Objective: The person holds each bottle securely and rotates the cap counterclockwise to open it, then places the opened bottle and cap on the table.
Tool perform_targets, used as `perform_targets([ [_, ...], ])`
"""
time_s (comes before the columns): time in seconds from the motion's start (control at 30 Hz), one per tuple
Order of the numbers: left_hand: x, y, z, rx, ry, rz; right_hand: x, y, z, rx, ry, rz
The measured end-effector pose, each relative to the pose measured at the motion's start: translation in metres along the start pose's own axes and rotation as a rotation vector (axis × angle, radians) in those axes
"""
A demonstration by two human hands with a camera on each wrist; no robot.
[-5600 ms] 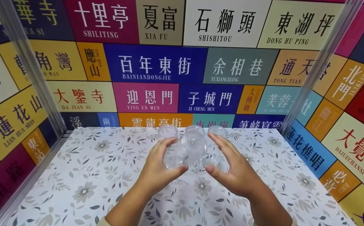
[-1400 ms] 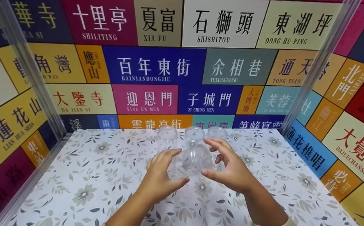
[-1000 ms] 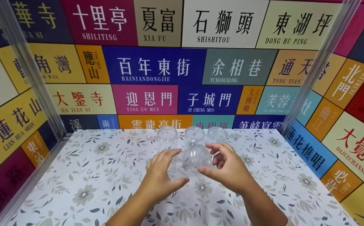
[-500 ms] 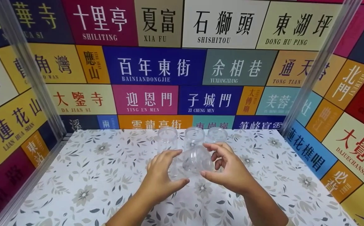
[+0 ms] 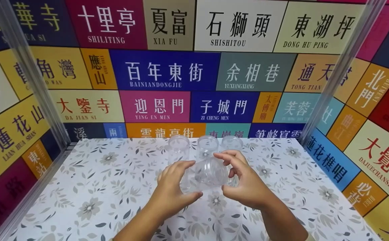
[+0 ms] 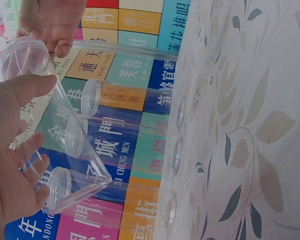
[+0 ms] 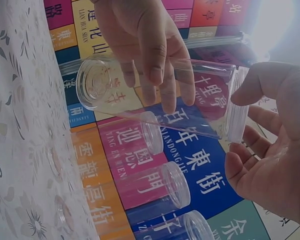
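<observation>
My left hand (image 5: 171, 187) grips the body of a clear plastic jar (image 7: 205, 92), holding it above the table and tilted with its lid end toward my right hand (image 5: 244, 182). The ridged clear lid (image 7: 238, 110) sits on the jar's mouth. In the right wrist view, my right thumb touches one side of the lid and the fingers curl at its other side. See-through walls show nothing inside the jar. The left wrist view shows my left thumb lying along the jar near its lid.
Three similar clear jars stand upright in a row at the table's back edge: left jar (image 5: 179, 145), middle jar (image 5: 207, 145) and right jar (image 5: 232, 144). The table (image 5: 90, 207) has a leaf-patterned cover. Sign-printed walls (image 5: 164, 70) enclose the back and sides.
The jar has gone from its lid facing me to tilting rightward. My right hand has shifted its fingers and thumb around the lid's edge. My left hand has stayed nearly still lately.
</observation>
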State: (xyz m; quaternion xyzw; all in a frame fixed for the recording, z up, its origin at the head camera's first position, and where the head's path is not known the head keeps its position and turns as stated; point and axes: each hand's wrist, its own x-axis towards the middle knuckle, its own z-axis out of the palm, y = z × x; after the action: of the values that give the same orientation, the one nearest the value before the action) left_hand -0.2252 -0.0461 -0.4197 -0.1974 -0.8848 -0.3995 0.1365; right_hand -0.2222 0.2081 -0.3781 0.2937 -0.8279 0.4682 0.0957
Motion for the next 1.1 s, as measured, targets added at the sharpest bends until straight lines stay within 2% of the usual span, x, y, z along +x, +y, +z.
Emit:
perform_targets([
  [0.23,-0.0006,0.0002,-0.0006,-0.003,-0.004,-0.021,-0.0002,0.0001,-0.0003,0.002,0.029,0.024],
  [0.47,-0.0001,0.0003,-0.0014,0.004,-0.008,-0.038,0.0037,-0.0003,-0.0026,0.022,0.08,0.176],
  [0.57,-0.0001,0.0002,-0.0013,0.01,-0.004,-0.035,0.0047,-0.0006,-0.0028,0.024,0.081,0.208],
  [0.83,-0.001,-0.0001,-0.0003,0.006,0.003,-0.032,0.0056,-0.0019,-0.0002,0.03,0.059,0.241],
  [1.1,-0.0017,-0.0006,0.0008,0.005,0.023,0.003,0.0046,-0.0002,-0.0008,0.089,0.057,0.185],
])
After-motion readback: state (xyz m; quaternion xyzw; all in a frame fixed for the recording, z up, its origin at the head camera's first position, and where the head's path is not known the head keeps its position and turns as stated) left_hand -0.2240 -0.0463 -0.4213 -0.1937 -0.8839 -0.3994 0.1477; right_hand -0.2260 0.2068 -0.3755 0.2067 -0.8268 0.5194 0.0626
